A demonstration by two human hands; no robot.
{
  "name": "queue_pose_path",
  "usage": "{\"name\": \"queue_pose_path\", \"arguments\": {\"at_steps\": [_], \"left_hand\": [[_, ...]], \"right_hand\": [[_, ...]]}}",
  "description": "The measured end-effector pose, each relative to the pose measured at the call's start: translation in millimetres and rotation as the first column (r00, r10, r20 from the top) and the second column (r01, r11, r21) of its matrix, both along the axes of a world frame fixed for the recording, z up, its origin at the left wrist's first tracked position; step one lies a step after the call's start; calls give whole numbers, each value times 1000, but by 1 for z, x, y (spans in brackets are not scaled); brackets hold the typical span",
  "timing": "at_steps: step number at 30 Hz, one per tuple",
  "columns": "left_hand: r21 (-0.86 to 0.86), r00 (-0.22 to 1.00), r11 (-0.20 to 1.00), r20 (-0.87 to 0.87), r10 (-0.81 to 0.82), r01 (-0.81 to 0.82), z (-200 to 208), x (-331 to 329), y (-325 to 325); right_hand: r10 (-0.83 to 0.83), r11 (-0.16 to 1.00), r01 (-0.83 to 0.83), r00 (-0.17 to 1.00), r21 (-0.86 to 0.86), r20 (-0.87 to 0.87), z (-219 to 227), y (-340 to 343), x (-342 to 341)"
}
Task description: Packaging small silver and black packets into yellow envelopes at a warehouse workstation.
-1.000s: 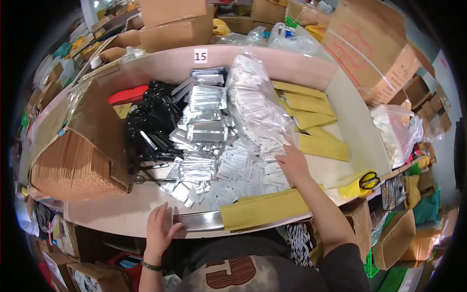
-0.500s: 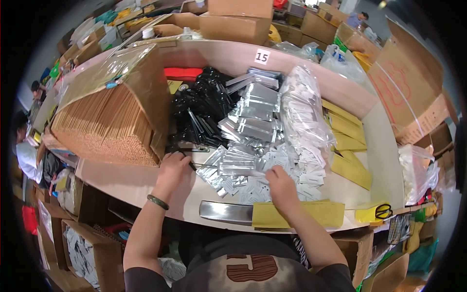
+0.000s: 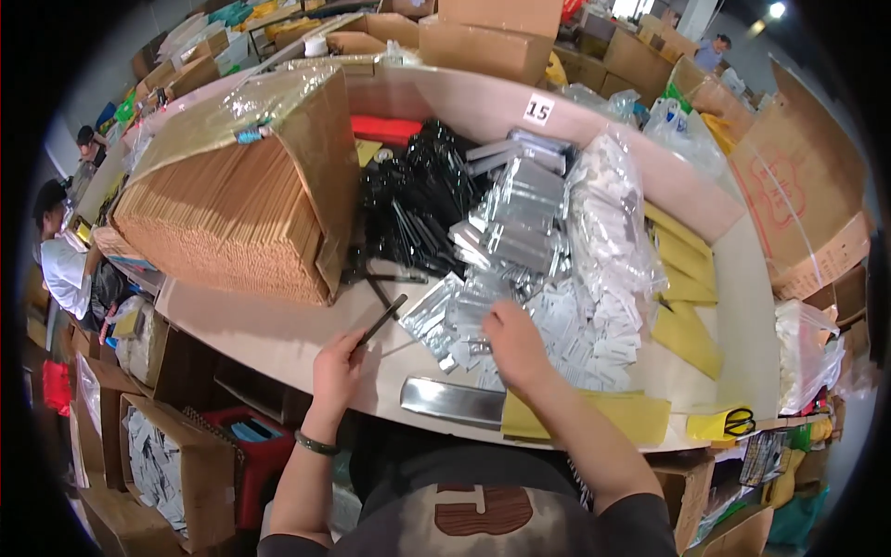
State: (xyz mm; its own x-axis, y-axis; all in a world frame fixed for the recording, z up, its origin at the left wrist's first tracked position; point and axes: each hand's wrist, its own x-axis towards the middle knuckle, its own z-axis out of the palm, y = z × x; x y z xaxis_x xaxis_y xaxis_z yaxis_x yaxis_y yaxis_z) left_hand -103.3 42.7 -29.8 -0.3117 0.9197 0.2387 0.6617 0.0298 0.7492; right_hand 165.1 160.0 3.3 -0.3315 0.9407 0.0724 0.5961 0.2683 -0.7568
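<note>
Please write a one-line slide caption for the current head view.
The left hand holds a slim black item; the right hand is at the silvery packets.

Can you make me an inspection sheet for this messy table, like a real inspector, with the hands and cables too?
Surface: pale wood-look table with raised walls.
Job's things: slim black stick-shaped item; shiny silver flat packets, heaped mid-table; small white paper slips right of them.
Clutter: large brown cardboard box packed with tan sheets, at left; flat yellow paper envelopes, at right.
Left hand: holds the black item.
Right hand: bent fingers at the silver packets; grip unclear.
Cables: nothing seen.
Surroundings: see-through plastic bags, other people further off.
</note>
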Motion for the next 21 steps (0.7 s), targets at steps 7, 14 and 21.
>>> {"name": "queue_pose_path", "arguments": {"at_steps": [7,14,21], "left_hand": [[-39,952,999,306,4,9,1,38,-24],[79,974,974,60,-217,212,12,61,-23],[149,759,831,-516,-397,536,47,48,34]], "right_hand": [[363,914,-375,927,154,96,-17,-65,2],[100,823,-163,985,545,142,12,-79,38],[417,607,-657,743,448,523,-18,-94,64]]}}
